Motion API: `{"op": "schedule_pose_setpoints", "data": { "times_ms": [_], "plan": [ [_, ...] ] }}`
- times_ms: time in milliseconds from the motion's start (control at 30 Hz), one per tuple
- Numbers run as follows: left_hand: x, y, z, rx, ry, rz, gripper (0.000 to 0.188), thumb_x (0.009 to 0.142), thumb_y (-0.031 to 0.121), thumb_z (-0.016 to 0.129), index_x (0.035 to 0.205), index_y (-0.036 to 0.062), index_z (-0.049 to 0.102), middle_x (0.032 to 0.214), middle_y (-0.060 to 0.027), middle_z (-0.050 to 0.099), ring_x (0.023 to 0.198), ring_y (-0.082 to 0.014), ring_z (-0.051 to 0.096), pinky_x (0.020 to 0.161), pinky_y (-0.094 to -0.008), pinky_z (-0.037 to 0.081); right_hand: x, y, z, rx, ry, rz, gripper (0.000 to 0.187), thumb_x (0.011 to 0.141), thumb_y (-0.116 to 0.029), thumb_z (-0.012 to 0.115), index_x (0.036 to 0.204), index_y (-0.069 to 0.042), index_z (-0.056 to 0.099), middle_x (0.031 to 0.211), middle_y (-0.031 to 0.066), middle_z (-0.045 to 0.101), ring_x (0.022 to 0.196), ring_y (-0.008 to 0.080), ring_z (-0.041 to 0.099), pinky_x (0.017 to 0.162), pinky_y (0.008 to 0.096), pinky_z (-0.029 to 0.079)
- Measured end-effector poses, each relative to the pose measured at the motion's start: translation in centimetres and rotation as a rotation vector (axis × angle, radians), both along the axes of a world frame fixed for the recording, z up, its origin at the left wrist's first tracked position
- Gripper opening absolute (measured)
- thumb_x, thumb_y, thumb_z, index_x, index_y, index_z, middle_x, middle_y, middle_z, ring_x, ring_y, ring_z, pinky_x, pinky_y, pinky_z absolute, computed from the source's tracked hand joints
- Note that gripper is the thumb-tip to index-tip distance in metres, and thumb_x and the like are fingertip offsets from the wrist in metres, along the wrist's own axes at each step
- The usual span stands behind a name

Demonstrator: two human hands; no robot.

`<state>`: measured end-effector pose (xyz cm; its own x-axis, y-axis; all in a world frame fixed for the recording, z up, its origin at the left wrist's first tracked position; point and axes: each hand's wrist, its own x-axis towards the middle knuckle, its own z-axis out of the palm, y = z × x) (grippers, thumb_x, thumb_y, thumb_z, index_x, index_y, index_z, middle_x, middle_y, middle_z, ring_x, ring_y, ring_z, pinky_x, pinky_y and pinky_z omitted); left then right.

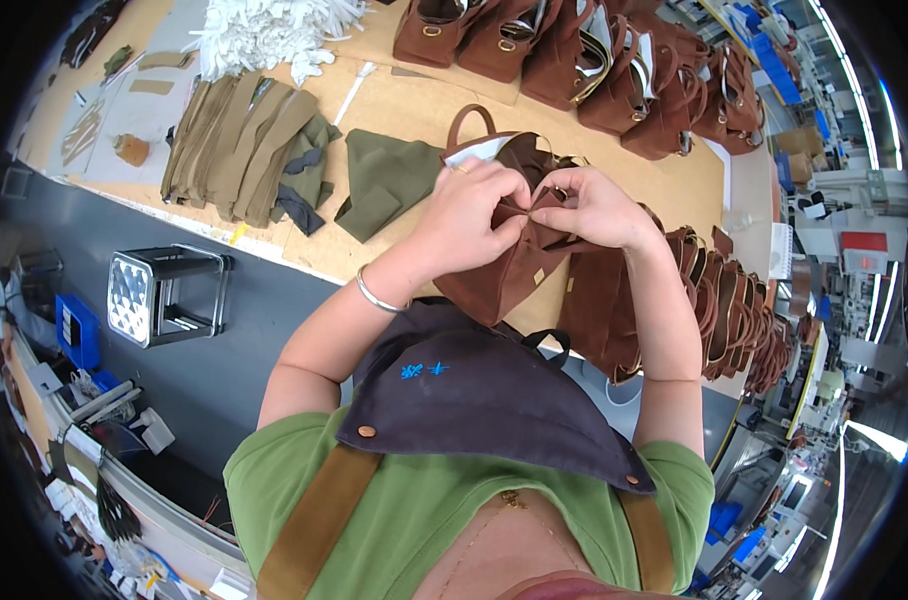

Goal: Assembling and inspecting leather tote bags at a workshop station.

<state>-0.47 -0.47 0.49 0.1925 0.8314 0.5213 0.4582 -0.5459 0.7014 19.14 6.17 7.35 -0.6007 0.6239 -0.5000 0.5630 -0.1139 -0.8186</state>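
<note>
A brown handbag (499, 278) stands on the wooden worktable in front of me, one rounded handle (471, 118) raised at its far side. White lining shows at its opening. My left hand (474, 212) is closed on the upper edge of this bag, thumb and fingers pinched together. Opposite it, my right hand (596, 207) pinches a brown flap or strap end of the same bag, and the two sets of fingertips almost meet. What exactly lies between the fingertips is too small to make out. A small pale tag-like patch sits on the bag's side.
Olive cloth (389, 180) lies left of the bag, beside stacked olive-brown strips (236, 150). A white heap (264, 35) sits beyond. Finished-looking brown bags (569, 60) line the far side; more bags (604, 310) crowd the right. A metal stool (169, 295) stands on the grey floor.
</note>
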Motion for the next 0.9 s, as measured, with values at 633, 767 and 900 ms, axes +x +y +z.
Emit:
{"op": "schedule_pose_setpoints", "data": {
  "times_ms": [633, 767, 900],
  "plan": [
    [1.4, -1.3, -0.4, -0.256, -0.145, 0.054, 0.019, 0.08, 0.016, 0.079, 0.093, 0.0118, 0.066, 0.084, 0.0025, 0.067, 0.084, -0.0162, 0.062, 0.083, -0.0342, 0.04, 1.4, 2.6, 0.8, 0.105, 0.046, 0.169, 0.015, 0.094, -0.01, 0.064, 0.104, 0.0, 0.069, 0.088, -0.0002, 0.066, 0.079, 0.0055, 0.057, 0.072, 0.0228, 0.048],
    [1.4, -1.2, -0.3, -0.222, -0.14, 0.05, 0.015, 0.079, 0.015, 0.079, 0.087, 0.0092, 0.066, 0.084, 0.0014, 0.067, 0.082, -0.0166, 0.062, 0.081, -0.034, 0.043, 1.2, 2.2, 0.1, 0.121, 0.057, 0.098, 0.012, 0.09, -0.007, 0.066, 0.1, 0.0, 0.069, 0.082, -0.0014, 0.066, 0.076, 0.0052, 0.057, 0.071, 0.0229, 0.048],
    [1.5, -1.1, -0.6, -0.193, -0.189, 0.057, 0.013, 0.081, 0.014, 0.078, 0.082, 0.0058, 0.068, 0.08, -0.0019, 0.068, 0.075, -0.0172, 0.061, 0.073, -0.0328, 0.048, 1.2, 1.9, 0.3, 0.202, -0.027, 0.114, 0.011, 0.089, -0.007, 0.067, 0.098, 0.0, 0.069, 0.079, -0.0019, 0.066, 0.074, 0.0045, 0.057, 0.07, 0.0229, 0.048]
  ]
}}
